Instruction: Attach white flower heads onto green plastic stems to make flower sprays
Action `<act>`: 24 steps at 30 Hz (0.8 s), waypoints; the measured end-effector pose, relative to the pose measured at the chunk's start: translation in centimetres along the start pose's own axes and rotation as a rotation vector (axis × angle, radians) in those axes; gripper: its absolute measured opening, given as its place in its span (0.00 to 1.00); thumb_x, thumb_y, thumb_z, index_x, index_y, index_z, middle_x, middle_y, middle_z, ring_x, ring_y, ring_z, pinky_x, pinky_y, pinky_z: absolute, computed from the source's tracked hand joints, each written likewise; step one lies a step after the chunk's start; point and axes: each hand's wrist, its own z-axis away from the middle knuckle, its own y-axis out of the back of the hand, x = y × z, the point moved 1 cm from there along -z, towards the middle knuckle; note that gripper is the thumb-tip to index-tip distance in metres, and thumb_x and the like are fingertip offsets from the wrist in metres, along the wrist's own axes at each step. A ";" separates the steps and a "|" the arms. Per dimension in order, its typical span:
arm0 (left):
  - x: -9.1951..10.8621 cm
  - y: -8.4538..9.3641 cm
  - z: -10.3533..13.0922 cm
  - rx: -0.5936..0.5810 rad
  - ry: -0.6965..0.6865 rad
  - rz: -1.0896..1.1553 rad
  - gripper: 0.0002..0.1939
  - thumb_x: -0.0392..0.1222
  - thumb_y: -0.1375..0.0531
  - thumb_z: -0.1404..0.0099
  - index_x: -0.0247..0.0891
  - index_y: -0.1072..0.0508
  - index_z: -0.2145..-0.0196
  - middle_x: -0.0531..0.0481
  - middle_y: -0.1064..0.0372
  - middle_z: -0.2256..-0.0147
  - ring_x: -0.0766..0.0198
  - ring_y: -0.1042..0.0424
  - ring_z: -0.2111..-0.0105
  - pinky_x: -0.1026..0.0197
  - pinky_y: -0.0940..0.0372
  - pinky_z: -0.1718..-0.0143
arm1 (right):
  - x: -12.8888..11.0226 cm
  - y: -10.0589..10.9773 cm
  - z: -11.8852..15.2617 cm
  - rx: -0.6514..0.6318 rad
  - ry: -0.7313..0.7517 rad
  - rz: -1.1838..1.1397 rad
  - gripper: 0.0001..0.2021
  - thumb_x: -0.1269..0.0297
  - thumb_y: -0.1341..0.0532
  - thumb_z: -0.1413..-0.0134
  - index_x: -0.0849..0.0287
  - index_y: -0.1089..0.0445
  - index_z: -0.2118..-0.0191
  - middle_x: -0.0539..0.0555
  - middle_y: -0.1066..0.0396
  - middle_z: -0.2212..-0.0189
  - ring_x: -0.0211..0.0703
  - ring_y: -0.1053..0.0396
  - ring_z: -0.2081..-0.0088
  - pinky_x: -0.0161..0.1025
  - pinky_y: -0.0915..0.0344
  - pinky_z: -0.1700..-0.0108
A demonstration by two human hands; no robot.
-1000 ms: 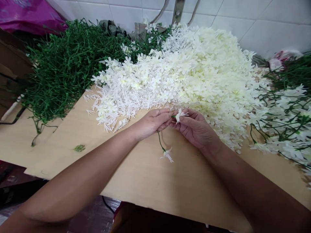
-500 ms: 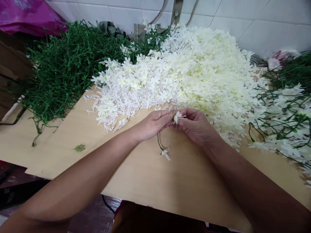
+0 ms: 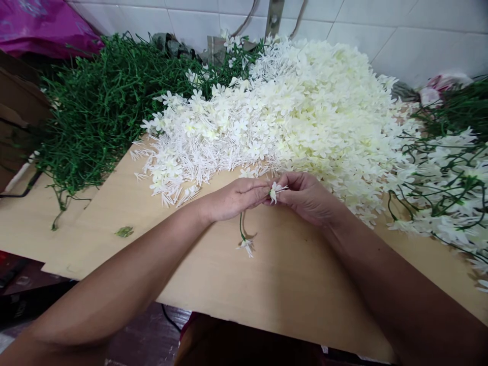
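Observation:
My left hand [image 3: 238, 198] pinches a green stem [image 3: 242, 226], most of it hidden by the fingers. From below this hand the stem hangs down, with a white flower [image 3: 246, 246] at its lower end. Between my two hands shows another white flower [image 3: 275, 192] with thin white stamens pointing right. My right hand [image 3: 305, 195] has its thumb and fingers closed on those stamens. Just beyond the hands lies a big heap of white and cream flowers [image 3: 328, 112], with loose white stamens [image 3: 202, 152] at its left side.
Green stems [image 3: 95, 107] are piled at the left beside a cardboard box [image 3: 19, 112] and a purple bag [image 3: 46, 25]. At the right lie stems with white flowers [image 3: 450, 198]. A tiled wall [image 3: 427, 46] closes the back. A green scrap [image 3: 124, 232] lies on the wooden board [image 3: 229, 284].
My left hand and the hanging flower have shifted slightly left. The flower between my hands has moved a little left and down, and the fingertips are slightly further apart.

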 end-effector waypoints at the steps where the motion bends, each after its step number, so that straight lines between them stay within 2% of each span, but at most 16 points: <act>1: 0.0 0.0 0.0 0.003 0.011 -0.019 0.13 0.45 0.49 0.32 0.35 0.31 0.69 0.56 0.45 0.77 0.69 0.44 0.76 0.65 0.44 0.73 | 0.0 0.0 0.0 0.003 0.006 0.006 0.12 0.71 0.25 0.75 0.59 0.29 0.83 0.45 0.28 0.81 0.34 0.27 0.75 0.33 0.27 0.68; 5: -0.1 0.0 0.1 0.001 0.017 -0.058 0.15 0.48 0.50 0.31 0.35 0.32 0.69 0.57 0.48 0.79 0.70 0.48 0.78 0.65 0.48 0.76 | 0.2 -0.1 0.0 0.021 0.027 0.037 0.11 0.73 0.26 0.75 0.59 0.29 0.84 0.45 0.27 0.80 0.35 0.27 0.75 0.33 0.28 0.68; 10: -0.5 -0.2 0.0 0.010 -0.034 -0.034 0.15 0.48 0.50 0.32 0.37 0.36 0.72 0.54 0.44 0.74 0.69 0.45 0.74 0.66 0.46 0.73 | 0.4 -0.1 0.0 0.076 0.043 0.068 0.11 0.73 0.26 0.72 0.60 0.30 0.83 0.46 0.28 0.80 0.33 0.29 0.75 0.33 0.30 0.67; 17: 0.4 0.2 0.0 0.022 0.038 0.029 0.16 0.49 0.46 0.33 0.36 0.33 0.73 0.58 0.51 0.80 0.71 0.52 0.79 0.66 0.51 0.78 | 0.3 0.5 0.0 -0.064 0.006 -0.025 0.12 0.63 0.24 0.69 0.57 0.26 0.77 0.47 0.26 0.78 0.38 0.26 0.73 0.41 0.27 0.61; 20: 0.4 0.3 0.0 0.014 0.039 0.051 0.15 0.48 0.46 0.34 0.35 0.32 0.73 0.57 0.49 0.80 0.71 0.50 0.79 0.66 0.50 0.77 | 0.4 0.6 0.0 -0.091 0.021 -0.039 0.11 0.62 0.25 0.65 0.57 0.26 0.76 0.48 0.26 0.77 0.38 0.26 0.72 0.42 0.27 0.58; 24: 0.0 0.2 0.0 0.014 0.010 0.075 0.12 0.44 0.46 0.34 0.35 0.30 0.70 0.54 0.40 0.74 0.70 0.43 0.75 0.66 0.45 0.73 | 0.4 0.4 -0.1 -0.074 0.039 0.000 0.12 0.63 0.25 0.69 0.57 0.28 0.79 0.47 0.27 0.80 0.38 0.27 0.73 0.42 0.28 0.60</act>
